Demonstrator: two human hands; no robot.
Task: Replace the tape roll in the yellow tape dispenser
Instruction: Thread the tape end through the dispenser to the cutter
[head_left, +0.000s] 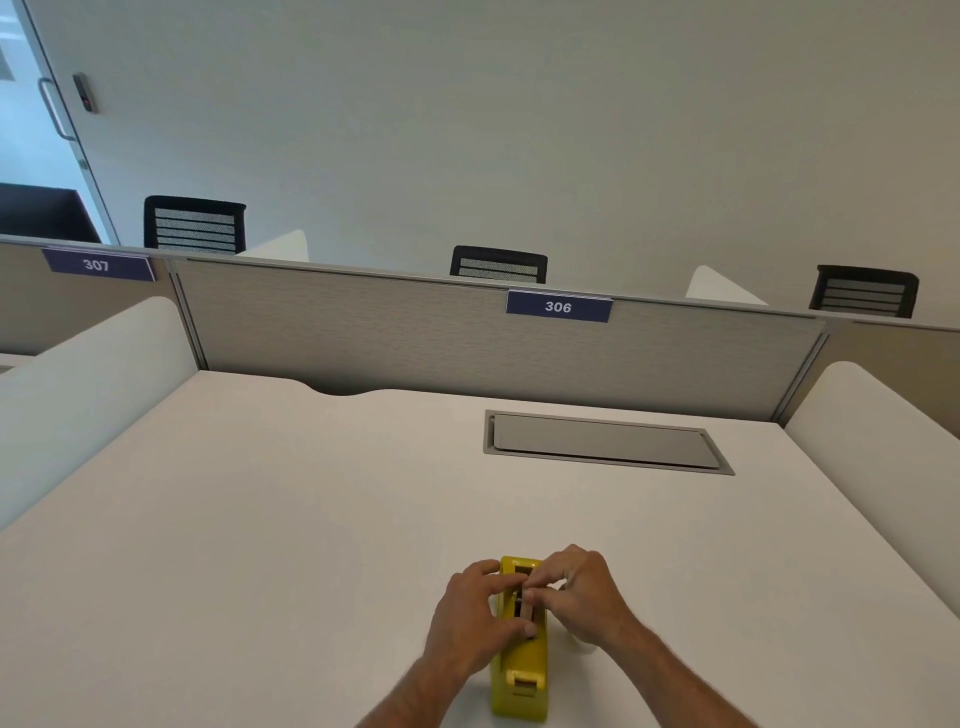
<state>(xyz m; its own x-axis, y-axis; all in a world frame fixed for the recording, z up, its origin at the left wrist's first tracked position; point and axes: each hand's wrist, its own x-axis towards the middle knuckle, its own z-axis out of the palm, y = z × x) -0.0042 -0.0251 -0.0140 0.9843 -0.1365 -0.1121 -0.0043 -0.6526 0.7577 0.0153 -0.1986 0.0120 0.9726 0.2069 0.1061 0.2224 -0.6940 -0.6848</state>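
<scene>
The yellow tape dispenser (522, 670) stands on the white desk (260, 545) near its front edge, cutter end toward me. My left hand (470, 618) grips the dispenser's left side, thumb laid over its top. My right hand (582, 597) comes in from the right and pinches a small brownish tape core (525, 609) sitting in the dispenser's slot. A pale rounded object (582, 646) peeks out under my right wrist; what it is cannot be told.
A grey cable hatch (602, 441) is set into the desk at the back right. A grey partition (415, 322) with the label 306 closes the far edge, white side dividers (78, 384) flank the desk, and black chairs (498, 265) stand beyond.
</scene>
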